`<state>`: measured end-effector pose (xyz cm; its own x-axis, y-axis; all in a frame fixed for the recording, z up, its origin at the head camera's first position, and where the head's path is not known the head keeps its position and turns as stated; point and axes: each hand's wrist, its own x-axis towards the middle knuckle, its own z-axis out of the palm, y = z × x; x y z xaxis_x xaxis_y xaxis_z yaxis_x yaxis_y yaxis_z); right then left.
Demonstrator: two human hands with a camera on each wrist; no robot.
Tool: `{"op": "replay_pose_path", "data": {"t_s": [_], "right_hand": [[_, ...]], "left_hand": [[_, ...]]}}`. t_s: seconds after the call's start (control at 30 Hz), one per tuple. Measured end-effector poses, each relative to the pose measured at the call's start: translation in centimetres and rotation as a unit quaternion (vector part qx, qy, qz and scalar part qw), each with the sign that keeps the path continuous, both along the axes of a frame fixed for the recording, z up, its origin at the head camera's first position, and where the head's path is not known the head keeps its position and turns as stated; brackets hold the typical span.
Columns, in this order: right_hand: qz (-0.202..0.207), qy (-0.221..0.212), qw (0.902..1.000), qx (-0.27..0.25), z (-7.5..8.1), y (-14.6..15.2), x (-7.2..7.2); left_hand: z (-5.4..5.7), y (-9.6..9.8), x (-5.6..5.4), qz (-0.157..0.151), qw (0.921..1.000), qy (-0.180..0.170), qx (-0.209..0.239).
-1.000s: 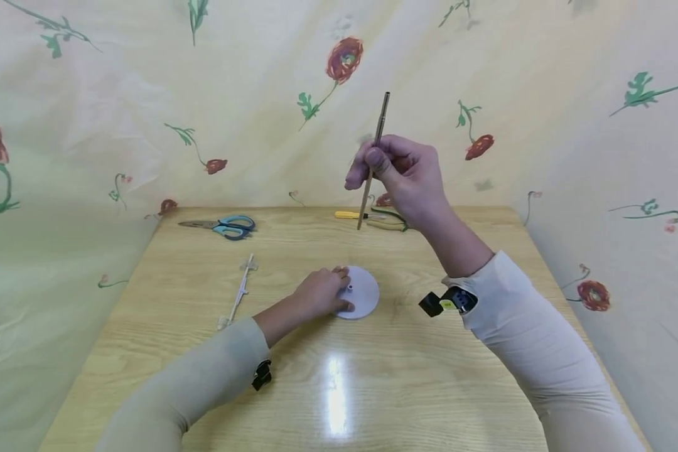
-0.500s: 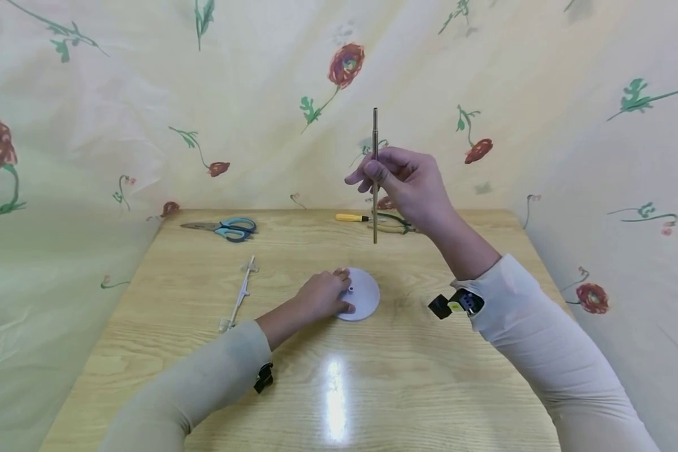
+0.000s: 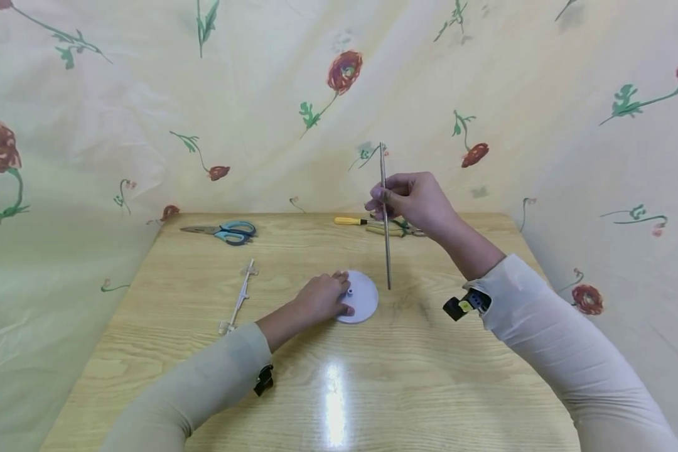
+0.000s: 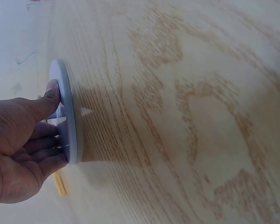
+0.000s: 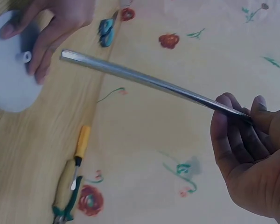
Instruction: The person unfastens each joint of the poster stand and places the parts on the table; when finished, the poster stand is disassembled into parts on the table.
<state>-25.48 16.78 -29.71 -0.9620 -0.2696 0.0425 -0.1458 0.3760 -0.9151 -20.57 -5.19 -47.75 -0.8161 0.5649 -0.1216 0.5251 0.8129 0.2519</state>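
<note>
A white round disc (image 3: pixel 364 301) with a short central peg (image 3: pixel 350 292) lies on the wooden table. My left hand (image 3: pixel 319 297) grips it at its left part, thumb and fingers spread to either side of the peg; the left wrist view shows the fingertips on its top face. My right hand (image 3: pixel 411 199) pinches a slim silver metal rod (image 3: pixel 387 245) between thumb and fingers. The rod hangs nearly upright, its lower end just right of the disc in the head view. Its length also shows in the right wrist view, where the rod (image 5: pixel 144 83) points toward the disc.
Scissors with blue handles (image 3: pixel 234 233) lie at the back left. A yellow-handled screwdriver (image 3: pixel 350 221) and green-handled pliers (image 3: pixel 392 231) lie along the back edge. Left of my left hand is a thin white stick with clear plastic pieces (image 3: pixel 241 295). Flowered cloth (image 3: pixel 260 94) hangs behind.
My right hand has come down with the rod, whose tilt has gone from top-right through upright to slightly top-left. The left hand and the disc have stayed in place.
</note>
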Motion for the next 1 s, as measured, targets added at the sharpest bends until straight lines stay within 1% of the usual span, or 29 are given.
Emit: {"op": "replay_pose_path", "data": {"t_s": [0.13,0.3,0.5,0.73,0.83,1.0], "right_hand": [[0.003,-0.052,0.9983,0.026,-1.3,1.0,-0.4],[0.019,-0.107,0.9929,0.047,-3.6,2.5,-1.0],[0.024,-0.130,0.9882,0.077,-6.9,4.1,-1.0],[0.008,-0.174,0.9806,0.091,-10.6,6.2,-0.7],[-0.003,-0.185,0.9777,0.099,-11.7,7.1,-0.6],[-0.022,-0.195,0.9732,0.119,-12.9,8.4,-0.6]], "left_hand": [[-0.2,0.0,0.0,0.000,1.0000,-0.003,-0.002],[-0.4,0.0,0.0,0.002,1.0000,-0.001,-0.002],[-0.4,0.0,-0.1,0.001,1.0000,0.001,-0.003],[-0.5,0.0,-0.2,-0.003,1.0000,0.003,-0.004],[-0.4,0.1,-0.2,-0.001,1.0000,0.000,-0.005],[-0.2,0.1,-0.2,0.002,1.0000,-0.003,-0.007]]}}
